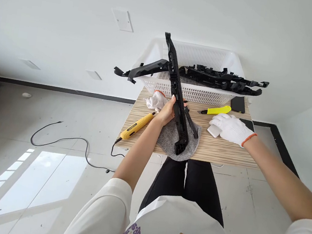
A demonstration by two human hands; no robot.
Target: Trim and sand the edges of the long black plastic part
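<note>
My bare left hand [167, 111] is wrapped round a long black plastic part [178, 104], which slants over a grey cloth [167, 138] at the table's front edge. A thinner black piece [191, 123] lies beside it on the cloth. On the right, my right hand [229, 128] wears a white glove with an orange cuff; its fingers touch a small white block [214, 131]. Just behind that hand is a yellow utility knife [218, 110]. Left of the cloth lies a yellow corded tool [137, 126].
A white basket [189, 92] with several black parts [223, 80] stands at the table's back, some ends sticking out over its rim. A white glove [157, 100] and dark flat objects [238, 104] rest on the striped table [221, 152]. A black cable [82, 139] trails across the floor.
</note>
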